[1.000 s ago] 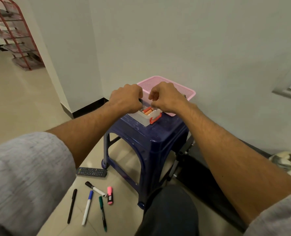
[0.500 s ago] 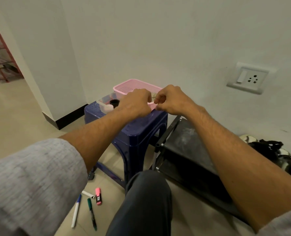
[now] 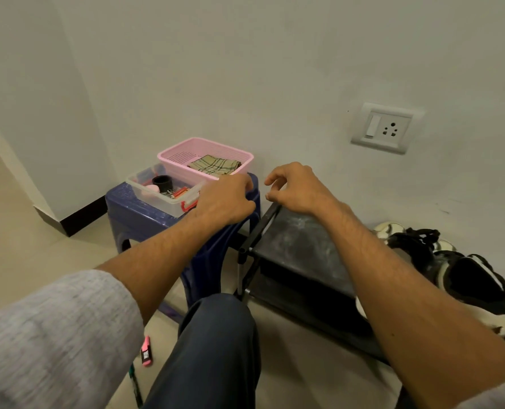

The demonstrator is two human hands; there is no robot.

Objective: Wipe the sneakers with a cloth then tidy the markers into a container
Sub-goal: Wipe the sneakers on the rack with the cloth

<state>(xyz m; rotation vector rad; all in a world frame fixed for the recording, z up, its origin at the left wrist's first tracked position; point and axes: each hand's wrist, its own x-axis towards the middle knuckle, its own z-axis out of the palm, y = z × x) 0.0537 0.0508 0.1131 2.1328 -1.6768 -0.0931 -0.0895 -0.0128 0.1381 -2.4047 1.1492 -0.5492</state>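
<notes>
My left hand [image 3: 224, 199] and right hand [image 3: 297, 185] hover apart, right loosely curled and empty, left's fingers hidden. I'd lift the folded checked cloth [image 3: 214, 165] cleanly from the far pink plastic basket [image 3: 186, 170], then carry it right to the black-and-white sneakers [image 3: 469, 276].

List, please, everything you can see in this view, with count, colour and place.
basket: one, pink, on the stool, by the wall
cloth: one, checked beige, in the basket
container: one, clear, red clasp, on the stool
stool: one, blue, left of the rack
rack: one, black, beside the stool
sneakers: two, black and white, right of the rack
highlighter: one, pink, on the floor
marker: one, green, floor, partly hidden
socket: one, white, on the wall
left hand: fingers curled, over the stool
right hand: loosely curled, empty, over the rack
</notes>
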